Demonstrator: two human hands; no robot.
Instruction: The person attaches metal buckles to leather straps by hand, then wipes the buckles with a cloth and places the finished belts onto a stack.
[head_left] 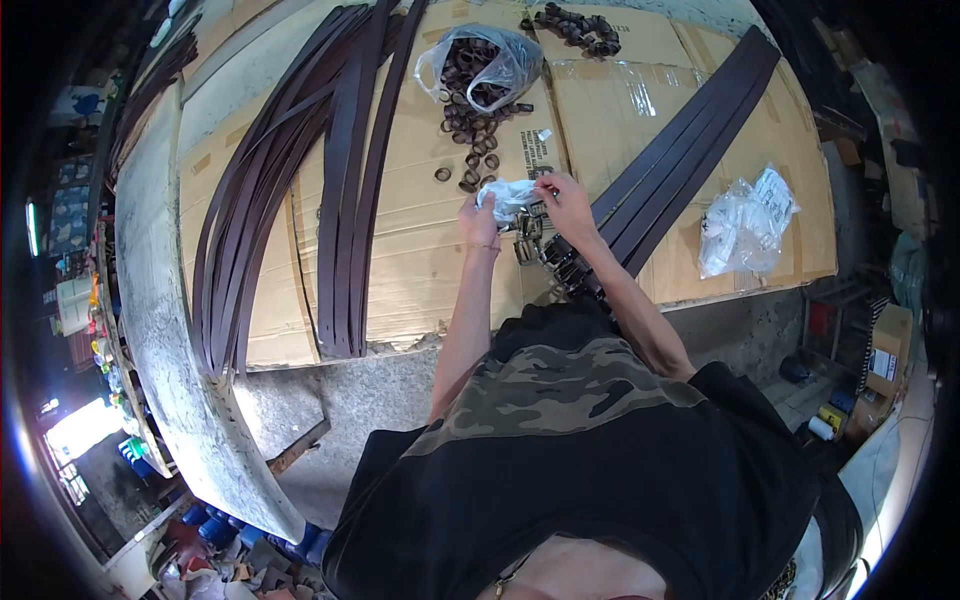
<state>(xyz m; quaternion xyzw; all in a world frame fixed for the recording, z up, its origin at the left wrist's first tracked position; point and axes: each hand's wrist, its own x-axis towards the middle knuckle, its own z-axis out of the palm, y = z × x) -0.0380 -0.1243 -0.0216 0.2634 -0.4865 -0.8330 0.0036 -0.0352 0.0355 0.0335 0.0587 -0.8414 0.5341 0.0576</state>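
Observation:
My left hand (480,222) is closed round a small clear plastic bag (508,197) near the table's front edge. On the bag's right side, my right hand (566,206) pinches its edge with thumb and fingers. Whether anything is inside the bag cannot be made out. Just below my hands lie metal buckles (566,266), bunched against the dark strips by my right wrist. Loose dark loops (470,160) are scattered just beyond the bag, spilling from a larger open plastic bag (515,68).
Long dark brown strips (345,190) lie in bundles on the left, with another fanned bundle (690,150) on the right. Crumpled clear bags (745,225) rest at the right. More loops (582,32) sit at the far edge. Flattened cardboard (415,290) covers the table.

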